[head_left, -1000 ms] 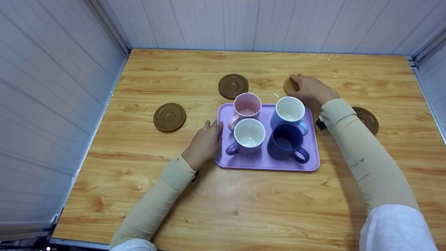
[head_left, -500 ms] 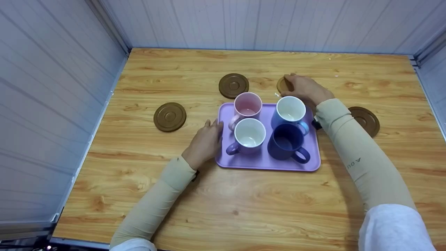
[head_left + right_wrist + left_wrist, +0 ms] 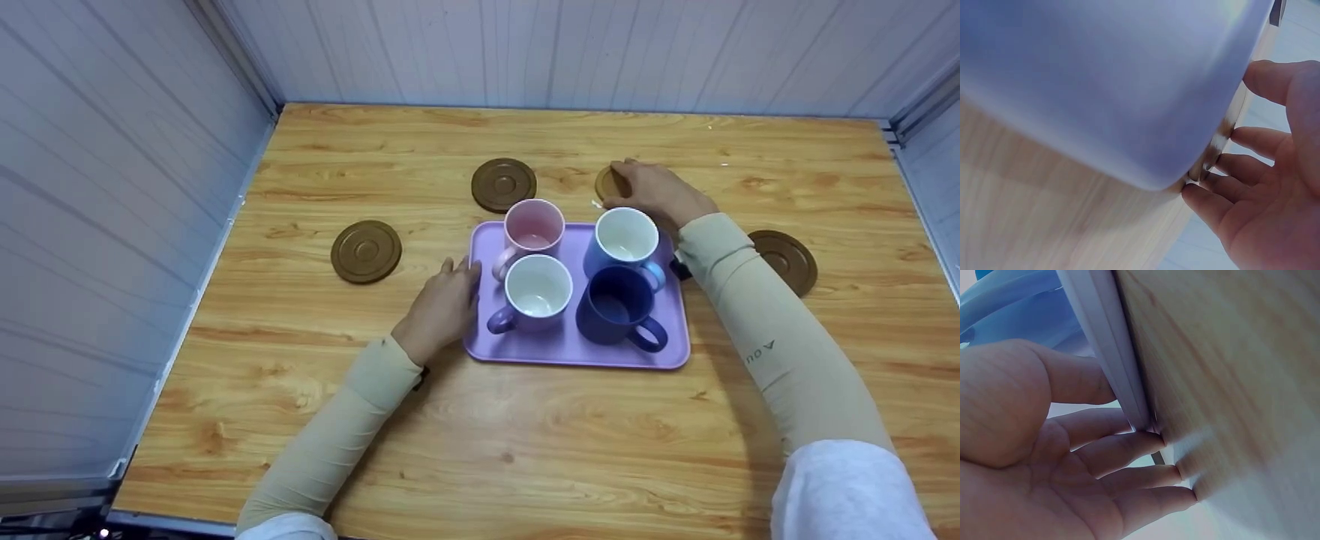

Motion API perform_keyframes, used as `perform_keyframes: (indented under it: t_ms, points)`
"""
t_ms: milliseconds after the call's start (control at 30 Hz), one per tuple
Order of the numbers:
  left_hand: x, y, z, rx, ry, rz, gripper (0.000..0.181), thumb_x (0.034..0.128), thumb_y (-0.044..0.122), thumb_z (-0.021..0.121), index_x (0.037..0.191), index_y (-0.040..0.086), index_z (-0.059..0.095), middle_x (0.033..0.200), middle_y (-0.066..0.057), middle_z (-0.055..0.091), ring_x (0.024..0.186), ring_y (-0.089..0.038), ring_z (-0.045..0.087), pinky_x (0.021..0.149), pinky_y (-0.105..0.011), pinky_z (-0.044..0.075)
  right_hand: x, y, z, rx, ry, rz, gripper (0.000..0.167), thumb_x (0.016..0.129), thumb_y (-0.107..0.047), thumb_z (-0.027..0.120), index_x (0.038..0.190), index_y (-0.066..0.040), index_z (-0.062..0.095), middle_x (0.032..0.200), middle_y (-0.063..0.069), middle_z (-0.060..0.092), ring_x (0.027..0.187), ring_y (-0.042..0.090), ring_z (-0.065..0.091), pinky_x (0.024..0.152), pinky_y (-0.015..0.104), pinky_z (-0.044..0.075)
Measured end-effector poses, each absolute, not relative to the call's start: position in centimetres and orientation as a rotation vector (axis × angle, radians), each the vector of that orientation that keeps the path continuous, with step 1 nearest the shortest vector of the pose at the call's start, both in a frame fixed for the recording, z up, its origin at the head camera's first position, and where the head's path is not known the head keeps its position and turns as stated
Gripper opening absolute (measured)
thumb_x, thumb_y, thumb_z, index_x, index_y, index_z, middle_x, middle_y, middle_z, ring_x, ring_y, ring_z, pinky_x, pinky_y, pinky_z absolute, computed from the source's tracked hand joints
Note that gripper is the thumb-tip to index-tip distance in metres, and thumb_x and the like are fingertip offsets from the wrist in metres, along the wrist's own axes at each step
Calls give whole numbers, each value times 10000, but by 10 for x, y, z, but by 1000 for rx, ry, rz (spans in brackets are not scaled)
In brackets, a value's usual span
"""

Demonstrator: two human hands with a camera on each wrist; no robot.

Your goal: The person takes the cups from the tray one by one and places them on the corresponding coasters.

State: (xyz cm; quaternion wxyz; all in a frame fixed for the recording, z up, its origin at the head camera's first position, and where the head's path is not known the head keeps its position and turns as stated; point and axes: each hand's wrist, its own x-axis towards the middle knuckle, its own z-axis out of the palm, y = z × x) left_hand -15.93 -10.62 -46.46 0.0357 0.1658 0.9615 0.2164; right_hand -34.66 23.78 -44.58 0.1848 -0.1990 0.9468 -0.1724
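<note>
In the head view, a purple tray (image 3: pixel 574 352) bears a pink mug (image 3: pixel 533 229), a white-lined mug with a purple handle (image 3: pixel 538 290), a light blue mug (image 3: pixel 625 234) and a dark blue mug (image 3: pixel 607 319). Fingers fairly straight, my left hand (image 3: pixel 439 311) rests against the tray's left rim, the thumb touching the rim (image 3: pixel 1109 343) in the left wrist view. Beyond the tray's back right corner, my right hand (image 3: pixel 660 193) grips a round brown coaster (image 3: pixel 607 185) between thumb and fingers. The tray (image 3: pixel 1117 79) hides much of that coaster in the right wrist view.
Dark brown coasters lie on the wooden table (image 3: pixel 450 450): one at left (image 3: pixel 366 252), one behind the pink mug (image 3: pixel 503 184), one right of the tray (image 3: pixel 786 262), partly under the right forearm in view. Pale walls stand behind and at both sides.
My right hand has shifted slightly left with the coaster, mostly in the first half second. My left hand, the tray and the mugs have stayed in place.
</note>
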Motion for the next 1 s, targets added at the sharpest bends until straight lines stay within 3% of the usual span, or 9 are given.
perform_keyframes:
  t_ms: [333,567,1000]
  points:
    - [-159,-107,-465,505,2947,669,351,1021,38,553,1342,-89,615,1421,-291,581,1274,-593,526,1031,-641,482,-346,240,-444,-545,2660,-513,915,984,-460,660,1635,1,211,1656,311,222,1532,485,218,1233,607,216]
    - [-159,-107,-465,529,2962,662,304,1017,30,563,1290,-81,637,1353,-281,624,1193,-551,585,925,-625,539,-340,248,-433,-557,2671,-532,901,987,-512,625,1639,-32,232,1659,287,251,1504,495,286,1206,623,267]
    - [-160,-107,-463,488,2934,672,370,1033,70,542,1369,-66,614,1427,-293,577,1277,-566,537,1010,-618,506,-327,261,-406,-501,2691,-463,826,1043,-462,525,1659,-55,153,1684,300,116,1518,532,189,1215,647,211]
